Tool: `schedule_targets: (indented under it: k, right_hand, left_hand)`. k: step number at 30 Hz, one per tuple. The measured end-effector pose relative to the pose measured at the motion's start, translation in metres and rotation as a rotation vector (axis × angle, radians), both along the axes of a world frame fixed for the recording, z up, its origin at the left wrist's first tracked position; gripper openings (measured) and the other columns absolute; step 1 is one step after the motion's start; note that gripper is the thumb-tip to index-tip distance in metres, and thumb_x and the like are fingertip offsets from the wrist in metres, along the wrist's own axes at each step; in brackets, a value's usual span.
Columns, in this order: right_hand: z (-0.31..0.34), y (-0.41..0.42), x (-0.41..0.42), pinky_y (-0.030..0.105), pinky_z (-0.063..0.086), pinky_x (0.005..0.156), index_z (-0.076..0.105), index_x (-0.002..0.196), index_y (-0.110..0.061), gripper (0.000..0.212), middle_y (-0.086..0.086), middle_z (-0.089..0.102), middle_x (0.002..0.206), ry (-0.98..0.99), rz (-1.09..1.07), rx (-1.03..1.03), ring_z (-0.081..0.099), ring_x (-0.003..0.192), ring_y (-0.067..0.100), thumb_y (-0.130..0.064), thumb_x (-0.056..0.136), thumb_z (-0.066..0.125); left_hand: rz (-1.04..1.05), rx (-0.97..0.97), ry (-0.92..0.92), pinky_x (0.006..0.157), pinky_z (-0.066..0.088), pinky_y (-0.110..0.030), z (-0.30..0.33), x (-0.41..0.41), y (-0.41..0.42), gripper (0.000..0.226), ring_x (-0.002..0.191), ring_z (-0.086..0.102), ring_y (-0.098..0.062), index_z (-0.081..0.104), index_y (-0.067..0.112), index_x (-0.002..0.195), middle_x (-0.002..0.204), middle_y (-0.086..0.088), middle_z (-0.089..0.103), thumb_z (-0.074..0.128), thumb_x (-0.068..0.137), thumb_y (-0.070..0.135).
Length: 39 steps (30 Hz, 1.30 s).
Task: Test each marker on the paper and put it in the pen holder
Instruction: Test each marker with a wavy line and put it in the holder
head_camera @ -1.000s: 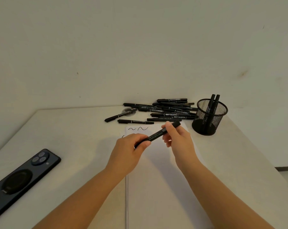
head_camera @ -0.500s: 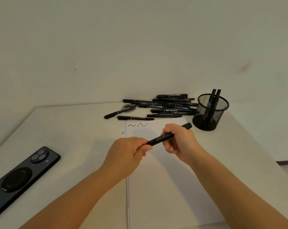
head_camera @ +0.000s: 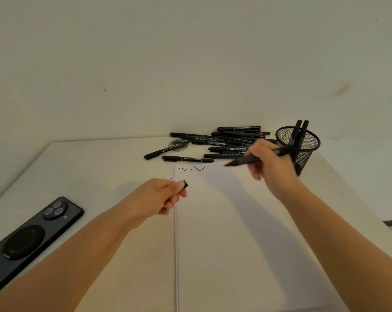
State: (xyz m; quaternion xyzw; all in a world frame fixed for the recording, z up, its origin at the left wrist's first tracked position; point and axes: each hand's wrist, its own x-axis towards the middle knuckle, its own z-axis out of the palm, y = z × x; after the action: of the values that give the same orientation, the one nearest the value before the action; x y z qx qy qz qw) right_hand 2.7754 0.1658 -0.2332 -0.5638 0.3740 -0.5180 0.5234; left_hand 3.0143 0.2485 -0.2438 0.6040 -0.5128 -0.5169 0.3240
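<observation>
Paper (head_camera: pixel 235 233) lies at lower centre of the frame on the surface (head_camera: pixel 100 167), two squiggles at its top edge. The right hand (head_camera: pixel 269 163) grips an uncapped marker (head_camera: pixel 242 161) right of centre, tip pointing left above the paper. The left hand (head_camera: pixel 161 194) pinches the cap (head_camera: pixel 185 184) at centre. The pen holder (head_camera: pixel 303 149) stands at right with two markers inside, a marker pile (head_camera: pixel 217 143) beside it. A phone (head_camera: pixel 28 239) lies at lower left.

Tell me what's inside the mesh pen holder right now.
Two black markers stand inside the mesh pen holder, leaning together with their tops above the rim. The right hand and its marker cover the holder's lower left part.
</observation>
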Motion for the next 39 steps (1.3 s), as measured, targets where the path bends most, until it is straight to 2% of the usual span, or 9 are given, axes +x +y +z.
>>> schedule_targets:
  k: [3, 5, 7, 11, 15, 22, 29, 34, 39]
  right_hand:
    - [-0.007, -0.004, 0.022, 0.02, 0.046, 0.048, 0.064, 0.082, -0.026, 0.008, -0.006, 0.065, 0.064, 0.296, 0.014, -0.002, 0.059, 0.056, 0.006, -0.02, 0.085, 0.06]
    - [-0.014, -0.013, 0.028, 0.018, 0.049, 0.054, 0.064, 0.089, -0.033, 0.015, -0.008, 0.066, 0.074, 0.356, -0.007, 0.023, 0.061, 0.065, 0.001, -0.019, 0.087, 0.059]
    - [-0.018, -0.022, 0.032, 0.02, 0.047, 0.054, 0.064, 0.088, -0.029, 0.01, -0.005, 0.067, 0.072, 0.348, -0.054, 0.068, 0.061, 0.064, 0.004, -0.02, 0.088, 0.058]
    - [-0.03, -0.038, 0.044, 0.02, 0.043, 0.047, 0.06, 0.078, -0.019, 0.011, -0.002, 0.066, 0.057, 0.306, -0.142, 0.097, 0.058, 0.05, 0.005, -0.019, 0.088, 0.055]
    - [-0.048, -0.044, 0.044, 0.017, 0.04, 0.046, 0.057, 0.069, -0.018, 0.016, -0.001, 0.061, 0.047, 0.247, -0.271, 0.116, 0.054, 0.046, 0.007, -0.015, 0.084, 0.054]
    - [-0.054, -0.045, 0.047, 0.016, 0.047, 0.056, 0.06, 0.071, -0.02, 0.015, -0.001, 0.066, 0.055, 0.397, -0.167, 0.016, 0.059, 0.053, 0.004, -0.018, 0.084, 0.054]
    - [-0.056, -0.048, 0.043, 0.023, 0.038, 0.052, 0.054, 0.065, -0.019, 0.016, -0.004, 0.057, 0.049, 0.425, -0.307, 0.028, 0.048, 0.046, -0.001, -0.019, 0.081, 0.052]
    - [-0.044, -0.039, 0.041, 0.018, 0.044, 0.047, 0.057, 0.071, -0.025, 0.016, -0.003, 0.06, 0.056, 0.172, -0.376, 0.028, 0.055, 0.049, 0.002, -0.017, 0.085, 0.055]
    - [-0.035, -0.027, 0.04, 0.021, 0.036, 0.04, 0.061, 0.071, -0.015, 0.019, -0.002, 0.058, 0.047, -0.103, -0.265, 0.314, 0.05, 0.045, 0.009, -0.019, 0.087, 0.053]
  left_hand:
    - [0.033, -0.301, -0.372, 0.059, 0.044, -0.023, -0.008, -0.021, -0.015, 0.028, 0.055, 0.058, -0.003, 0.058, 0.027, 0.068, 0.061, 0.01, 0.061, 0.046, 0.094, 0.029]
    - [-0.018, -0.46, -0.591, 0.065, 0.045, -0.03, -0.017, -0.034, -0.021, 0.021, 0.071, 0.06, -0.011, 0.056, 0.028, 0.08, 0.074, 0.009, 0.065, 0.043, 0.094, 0.036]
    - [-0.076, -0.561, -0.724, 0.063, 0.039, -0.032, -0.026, -0.042, -0.027, 0.025, 0.076, 0.054, -0.017, 0.056, 0.023, 0.095, 0.081, 0.004, 0.062, 0.039, 0.095, 0.04]
    - [-0.139, -0.565, -0.65, 0.071, 0.037, -0.031, -0.041, -0.042, -0.031, 0.026, 0.085, 0.049, -0.016, 0.056, 0.017, 0.103, 0.08, 0.009, 0.05, 0.039, 0.095, 0.035]
    - [-0.123, -0.543, -0.575, 0.072, 0.039, -0.031, -0.048, -0.035, -0.033, 0.028, 0.084, 0.05, -0.016, 0.058, 0.016, 0.106, 0.084, 0.002, 0.058, 0.04, 0.095, 0.034]
    - [-0.117, -0.515, -0.552, 0.075, 0.042, -0.032, -0.048, -0.035, -0.036, 0.027, 0.086, 0.053, -0.016, 0.059, 0.018, 0.105, 0.091, 0.0, 0.063, 0.042, 0.094, 0.036]
    - [-0.114, -0.514, -0.538, 0.063, 0.035, -0.025, -0.048, -0.034, -0.035, 0.026, 0.074, 0.051, -0.014, 0.06, 0.018, 0.102, 0.085, 0.0, 0.062, 0.044, 0.093, 0.035]
    - [-0.109, -0.501, -0.515, 0.059, 0.035, -0.02, -0.048, -0.034, -0.035, 0.023, 0.066, 0.048, -0.006, 0.061, 0.021, 0.1, 0.083, 0.003, 0.063, 0.047, 0.092, 0.036]
    - [-0.059, -0.481, -0.465, 0.057, 0.034, -0.006, -0.049, -0.035, -0.035, 0.011, 0.061, 0.049, 0.009, 0.06, 0.026, 0.09, 0.065, 0.021, 0.054, 0.056, 0.087, 0.036]
